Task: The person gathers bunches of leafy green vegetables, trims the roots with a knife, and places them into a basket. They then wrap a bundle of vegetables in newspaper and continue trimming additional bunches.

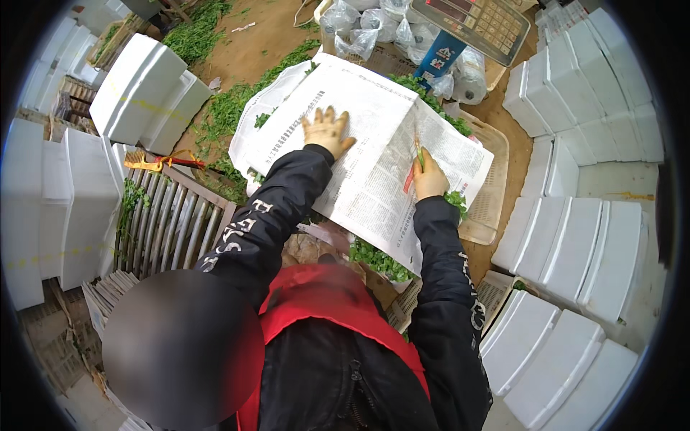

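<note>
An unfolded newspaper sheet (372, 140) lies over a pile of leafy greens (380, 258), which stick out at its near and far edges. My left hand (326, 132) presses flat on the left part of the sheet with its fingers spread. Over the right part, my right hand (430, 175) is closed around a thin bunch of green stems (419, 151), their pale root ends pointing away from me. Leaves (456, 203) show beside my right wrist; whether they belong to that bunch I cannot tell. White plastic sheeting (253, 116) shows under the newspaper's left side.
A digital scale (474, 24) and bagged clear plastic rolls (377, 27) stand beyond the newspaper. White foam boxes (571, 242) are stacked at right, others (145, 91) at left. A slatted metal rack (172, 221) is left of me. Loose greens (199, 27) cover the dirt floor.
</note>
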Tool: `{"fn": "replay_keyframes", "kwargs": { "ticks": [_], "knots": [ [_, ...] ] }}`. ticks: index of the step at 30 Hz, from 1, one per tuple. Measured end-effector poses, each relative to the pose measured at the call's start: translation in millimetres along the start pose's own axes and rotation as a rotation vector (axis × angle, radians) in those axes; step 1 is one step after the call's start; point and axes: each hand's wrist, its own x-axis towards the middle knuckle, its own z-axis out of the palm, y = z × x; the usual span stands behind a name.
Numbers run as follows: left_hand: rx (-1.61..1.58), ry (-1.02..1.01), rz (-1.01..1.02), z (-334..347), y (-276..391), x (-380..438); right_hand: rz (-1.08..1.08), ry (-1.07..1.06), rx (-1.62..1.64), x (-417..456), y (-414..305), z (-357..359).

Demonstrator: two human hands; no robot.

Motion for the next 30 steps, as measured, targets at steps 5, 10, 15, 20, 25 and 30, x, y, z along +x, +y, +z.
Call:
{"fn": "replay_keyframes", "kwargs": {
  "ticks": [5, 10, 15, 20, 25, 30],
  "knots": [
    [-0.038, 0.018, -0.018, 41.3, -17.4, -11.3, 0.007, 0.062, 0.035, -2.1, -1.7, 7.5],
    [-0.088, -0.015, -0.005, 30.2, -15.2, -8.1, 0.077, -0.007, 0.237, 2.7, 21.9, 2.0],
    [-0.203, -0.046, 0.004, 7.2, -22.3, -8.3, -0.242, 0.058, 0.416, 46.3, -24.3, -105.2],
    [-0.380, 0.363, 0.092, -7.9, -35.9, -32.8, -0.734, 0.134, 0.015, 99.1, -103.2, -121.9],
    [-0.659, 0.557, 0.124, -46.4, -51.6, -148.1, -1.122, 0.113, -0.043, 132.9, -174.6, -53.0],
    [-0.728, 0.443, -0.191, -27.1, -80.9, -297.7, -1.127, -0.211, -0.321, 140.7, -207.0, 40.6]
  ]
}}
